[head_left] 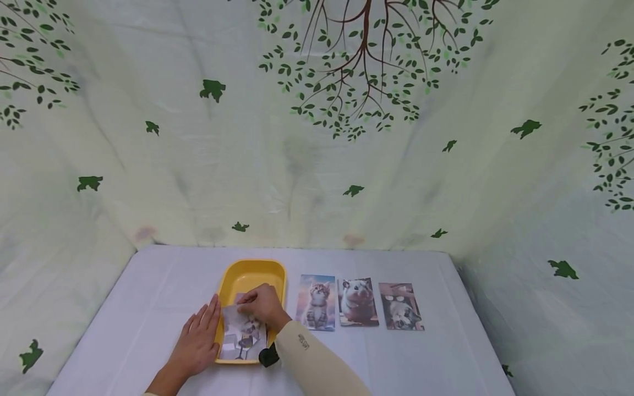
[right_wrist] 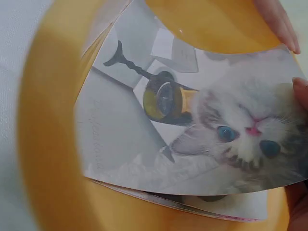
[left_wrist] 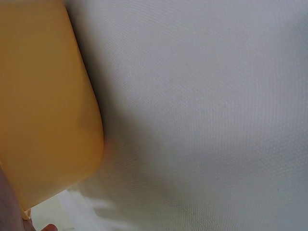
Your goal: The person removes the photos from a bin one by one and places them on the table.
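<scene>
A yellow plastic tray (head_left: 255, 268) stands on the white table, with picture cards inside. My right hand (head_left: 267, 307) reaches over it and pinches the edge of a kitten picture card (head_left: 242, 338). In the right wrist view the held card (right_wrist: 231, 120) bends slightly above other cards (right_wrist: 250, 207), whose pictures are mostly covered. My left hand (head_left: 199, 336) rests along the tray's left rim with straight fingers. The left wrist view shows mostly the tray's outer wall (left_wrist: 48, 96), with a bit of the hand at the lower left corner.
Right of the tray three picture cards lie in a row: a sitting kitten (head_left: 317, 302), a hamster (head_left: 358, 302) and an animal with glasses (head_left: 401, 306). A pale curtain (head_left: 297, 165) printed with trees and leaves hangs behind the table (head_left: 446, 357) and at both sides.
</scene>
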The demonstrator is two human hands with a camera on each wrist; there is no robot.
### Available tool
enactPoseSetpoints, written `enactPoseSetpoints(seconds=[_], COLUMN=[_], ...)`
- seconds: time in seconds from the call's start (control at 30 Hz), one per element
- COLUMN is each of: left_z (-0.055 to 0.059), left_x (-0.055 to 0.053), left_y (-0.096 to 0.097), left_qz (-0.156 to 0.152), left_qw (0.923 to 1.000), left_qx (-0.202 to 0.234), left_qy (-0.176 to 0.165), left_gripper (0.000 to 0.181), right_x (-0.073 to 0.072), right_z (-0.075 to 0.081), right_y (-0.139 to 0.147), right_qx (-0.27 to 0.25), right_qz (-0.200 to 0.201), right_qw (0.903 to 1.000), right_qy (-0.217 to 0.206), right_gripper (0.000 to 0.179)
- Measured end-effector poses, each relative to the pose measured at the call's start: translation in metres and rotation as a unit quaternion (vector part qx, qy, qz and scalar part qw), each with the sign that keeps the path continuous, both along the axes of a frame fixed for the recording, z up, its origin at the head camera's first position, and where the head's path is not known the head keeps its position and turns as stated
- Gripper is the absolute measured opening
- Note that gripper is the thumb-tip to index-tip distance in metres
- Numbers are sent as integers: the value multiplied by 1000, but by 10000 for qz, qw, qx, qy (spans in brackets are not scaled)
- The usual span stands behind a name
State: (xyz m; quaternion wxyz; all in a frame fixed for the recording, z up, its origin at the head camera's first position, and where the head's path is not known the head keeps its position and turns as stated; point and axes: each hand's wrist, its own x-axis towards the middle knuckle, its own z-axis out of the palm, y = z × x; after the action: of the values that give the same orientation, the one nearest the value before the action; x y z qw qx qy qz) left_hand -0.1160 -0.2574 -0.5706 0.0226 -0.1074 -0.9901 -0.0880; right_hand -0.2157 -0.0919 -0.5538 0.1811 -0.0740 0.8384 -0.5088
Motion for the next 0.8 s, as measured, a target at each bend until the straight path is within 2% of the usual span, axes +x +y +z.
enactPoseSetpoints(seconds=[0.13, 0.23, 0.37, 0.5, 0.6, 0.7, 0.8], left_z=[0, -1, -3, -6, -8, -10, -10], left_x=[-1, -1, -1, -2, -3, -2, -1], left_y=[0, 0, -1, -2, -2, -3, -3], left_qz=[7, 6, -10, -33, -61, -91, -96], left_qw=[9999, 9999, 10000, 10000, 9998, 9997, 9997], left_qx=[21, 43, 59, 26, 8, 43, 79], left_qy=[-110, -130, -61, 63, 188, 235, 230], left_gripper=[81, 82, 81, 77, 76, 79, 82], right_x=[0, 1, -1, -7, -16, -27, -37], right_z=[2, 2, 2, 3, 4, 9, 21], right_y=[2, 5, 11, 22, 34, 49, 67], right_qx=[297, 555, 491, -204, -1056, -1950, -2784], right_qz=[297, 530, 523, 218, -53, -334, -668], right_qw=[9990, 9963, 9947, 9939, 9893, 9772, 9561], right_qy=[118, 385, 738, 1064, 1003, 775, 633], right_gripper=[2, 6, 9, 10, 11, 16, 20])
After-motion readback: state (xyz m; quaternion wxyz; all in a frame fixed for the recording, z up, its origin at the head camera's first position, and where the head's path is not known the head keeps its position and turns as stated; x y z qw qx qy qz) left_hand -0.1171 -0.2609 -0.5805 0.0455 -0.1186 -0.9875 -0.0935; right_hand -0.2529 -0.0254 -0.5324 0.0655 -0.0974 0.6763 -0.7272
